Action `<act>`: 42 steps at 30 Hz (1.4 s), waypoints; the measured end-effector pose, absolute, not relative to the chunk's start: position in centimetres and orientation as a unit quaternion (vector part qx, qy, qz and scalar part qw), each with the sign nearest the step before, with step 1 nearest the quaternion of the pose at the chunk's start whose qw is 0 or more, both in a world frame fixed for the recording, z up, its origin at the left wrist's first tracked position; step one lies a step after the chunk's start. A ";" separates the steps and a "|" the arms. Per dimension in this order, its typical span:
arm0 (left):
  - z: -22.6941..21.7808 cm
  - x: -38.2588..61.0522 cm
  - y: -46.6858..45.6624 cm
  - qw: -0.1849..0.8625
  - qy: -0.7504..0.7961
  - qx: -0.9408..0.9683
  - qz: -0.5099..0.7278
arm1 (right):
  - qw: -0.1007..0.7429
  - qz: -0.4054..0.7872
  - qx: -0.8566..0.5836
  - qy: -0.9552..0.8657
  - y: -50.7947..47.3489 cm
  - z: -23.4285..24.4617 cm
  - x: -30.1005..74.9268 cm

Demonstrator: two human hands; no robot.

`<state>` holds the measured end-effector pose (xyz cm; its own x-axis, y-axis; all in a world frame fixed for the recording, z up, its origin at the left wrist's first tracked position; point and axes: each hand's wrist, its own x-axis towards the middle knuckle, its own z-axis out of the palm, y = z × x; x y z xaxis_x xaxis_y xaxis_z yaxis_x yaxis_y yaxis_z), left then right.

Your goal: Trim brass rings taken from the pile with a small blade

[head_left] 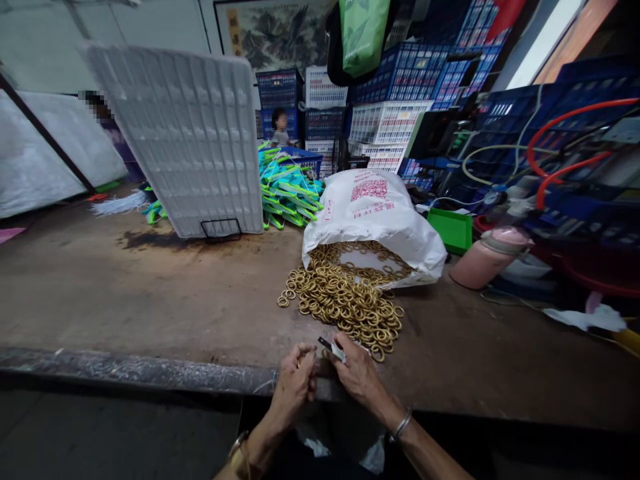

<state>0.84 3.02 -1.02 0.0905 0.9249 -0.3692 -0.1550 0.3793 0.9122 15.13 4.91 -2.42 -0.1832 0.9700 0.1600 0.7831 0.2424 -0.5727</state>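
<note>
My left hand [295,375] is closed in a pinch at the table's front edge. A gold-coloured bit shows between its fingers, seemingly a ring, mostly covered. Close by on the right, my right hand [361,373] is wrapped round a small knife-like tool [331,348] with a dark, narrow blade and a pale body. The blade tip points toward my left hand, with a small gap between them. Just beyond both hands lies a heap of gold rings [350,300], spilling from the open mouth of a white sack [370,207] with red print.
A ribbed white panel [200,140] stands in a black wire holder at left. Behind it are green and blue plastic pieces [290,190]. A pink bottle [490,257] and green tray [450,230] sit at right. Stacked crates [377,123] and two people are farther back.
</note>
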 end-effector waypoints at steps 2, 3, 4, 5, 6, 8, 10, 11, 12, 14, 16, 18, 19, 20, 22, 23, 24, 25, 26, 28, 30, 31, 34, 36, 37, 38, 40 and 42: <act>-0.9 1.0 3.1 0.636 0.532 0.392 0.399 | 0.280 0.225 -0.564 -0.743 4.6 -2.1 14.9; -0.8 1.0 3.1 0.631 0.533 0.403 0.393 | 0.292 0.246 -0.552 -0.741 4.5 -1.8 14.7; -0.7 1.0 3.1 0.626 0.535 0.412 0.391 | 0.303 0.266 -0.542 -0.737 4.4 -1.6 14.5; -0.6 1.0 3.0 0.622 0.536 0.418 0.389 | 0.312 0.285 -0.533 -0.733 4.3 -1.5 14.4; -0.5 1.0 3.0 0.618 0.538 0.421 0.390 | 0.320 0.301 -0.529 -0.726 4.3 -1.4 14.3; -0.4 1.0 2.8 0.607 0.538 0.428 0.399 | 0.330 0.324 -0.536 -0.706 4.3 -1.3 14.3; -0.2 1.0 2.6 0.581 0.530 0.451 0.423 | 0.338 0.343 -0.553 -0.680 4.5 -1.2 14.4; -0.1 1.0 2.6 0.563 0.522 0.468 0.438 | 0.337 0.358 -0.559 -0.667 4.6 -1.1 14.4; 0.1 1.0 2.5 0.545 0.513 0.487 0.451 | 0.334 0.377 -0.563 -0.656 4.7 -0.9 14.4; 0.4 1.0 2.5 0.521 0.494 0.520 0.463 | 0.321 0.425 -0.559 -0.636 4.7 -0.5 14.4; 0.6 1.0 2.5 0.532 0.484 0.527 0.453 | 0.311 0.471 -0.550 -0.615 4.7 0.0 14.3; 0.6 0.9 2.5 0.579 0.493 0.492 0.424 | 0.316 0.497 -0.548 -0.594 4.7 0.5 14.0; 0.5 0.9 2.5 0.608 0.499 0.464 0.407 | 0.320 0.498 -0.551 -0.588 4.7 0.7 13.9; 0.4 0.8 2.5 0.636 0.502 0.435 0.394 | 0.326 0.492 -0.555 -0.587 4.7 0.8 13.8; 0.3 0.7 2.5 0.675 0.495 0.393 0.380 | 0.335 0.465 -0.562 -0.596 4.7 1.0 13.7; 0.2 0.7 2.5 0.687 0.485 0.384 0.380 | 0.337 0.453 -0.564 -0.603 4.7 1.0 13.6; 0.2 0.6 2.5 0.696 0.475 0.380 0.382 | 0.337 0.443 -0.564 -0.610 4.7 1.1 13.6; 0.2 0.6 2.5 0.702 0.466 0.378 0.384 | 0.337 0.438 -0.562 -0.615 4.7 1.1 13.6; 0.1 0.5 2.4 0.705 0.459 0.377 0.386 | 0.337 0.436 -0.560 -0.619 4.7 1.2 13.6; 0.1 0.5 2.3 0.710 0.452 0.373 0.390 | 0.338 0.442 -0.552 -0.621 4.7 1.3 13.6; 0.1 0.5 2.2 0.709 0.455 0.367 0.394 | 0.339 0.453 -0.545 -0.619 4.7 1.4 13.6; 0.1 0.5 2.2 0.707 0.456 0.366 0.397 | 0.340 0.452 -0.546 -0.618 4.7 1.3 13.7; 0.4 0.5 2.1 0.695 0.464 0.367 0.409 | 0.336 0.388 -0.571 -0.641 4.7 0.9 14.0; 0.7 0.6 2.1 0.685 0.471 0.370 0.415 | 0.309 0.326 -0.577 -0.682 4.5 0.3 14.3; 0.8 0.6 2.1 0.682 0.475 0.370 0.416 | 0.288 0.304 -0.570 -0.707 4.3 0.1 14.4; 1.0 0.6 2.2 0.680 0.478 0.369 0.415 | 0.266 0.287 -0.561 -0.729 4.2 -0.2 14.5; 1.2 0.6 2.2 0.681 0.485 0.364 0.411 | 0.230 0.267 -0.546 -0.760 3.8 -0.5 14.5; 1.3 0.7 2.2 0.680 0.489 0.364 0.408 | 0.209 0.246 -0.546 -0.773 3.6 -0.7 14.5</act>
